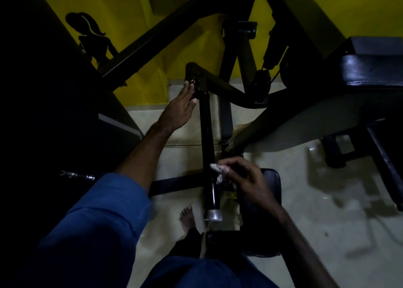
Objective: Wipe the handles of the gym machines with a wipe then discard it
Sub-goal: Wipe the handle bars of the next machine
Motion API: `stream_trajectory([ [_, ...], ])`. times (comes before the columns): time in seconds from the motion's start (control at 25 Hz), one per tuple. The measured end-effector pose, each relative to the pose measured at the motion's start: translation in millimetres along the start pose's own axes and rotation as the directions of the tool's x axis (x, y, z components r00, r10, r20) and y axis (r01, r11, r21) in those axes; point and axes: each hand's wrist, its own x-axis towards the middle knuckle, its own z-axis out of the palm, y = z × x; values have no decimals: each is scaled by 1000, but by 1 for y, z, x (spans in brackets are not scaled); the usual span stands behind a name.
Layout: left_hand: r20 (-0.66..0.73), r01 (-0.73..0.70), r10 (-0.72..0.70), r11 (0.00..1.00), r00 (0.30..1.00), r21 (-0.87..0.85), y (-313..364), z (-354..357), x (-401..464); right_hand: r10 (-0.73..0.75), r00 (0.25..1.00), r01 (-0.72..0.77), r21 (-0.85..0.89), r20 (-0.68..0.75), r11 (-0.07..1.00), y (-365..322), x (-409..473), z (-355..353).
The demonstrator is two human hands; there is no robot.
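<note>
Left hand [182, 104]: reaching forward with fingers straight, tips touching the far joint of the black handle bar [207, 135], thumb against its side. Right hand [242, 178]: fingers curled, pinching a crumpled white wipe [217, 170] pressed to the near part of the same bar, just above its silver end cap [213, 215]. Blue sleeve [104, 211] on the left arm. Bare foot [188, 219] on the pale floor [305, 211] below the bar. Black seat pad [269, 191] partly hidden beneath the right hand. Black machine frame [165, 30] crossing a yellow wall [139, 34] behind; padded black bench [370, 69] at far right.
</note>
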Motion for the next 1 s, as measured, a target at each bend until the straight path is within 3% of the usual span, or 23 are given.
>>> stream_trajectory([
  [0.16,14,19,-19,1000,1000,-6,3,-2,2,190,962,-103,383,-197,918,37,59,16],
  [0.24,22,33,-32,999,999,-11,5,-2,3,285,934,-154,479,-214,864,48,81,21],
  [0.4,49,50,-50,999,998,6,4,-3,6,369,922,-256,534,-114,805,48,133,30],
  [0.52,71,56,-57,998,996,22,4,-6,9,359,922,-196,629,-142,752,50,143,38],
  [0.76,73,56,-55,998,996,-9,4,-4,5,271,951,-124,625,-146,771,56,89,42],
  [1.0,58,51,-50,998,997,-22,6,-4,2,384,913,-189,694,-136,695,83,14,56],
])
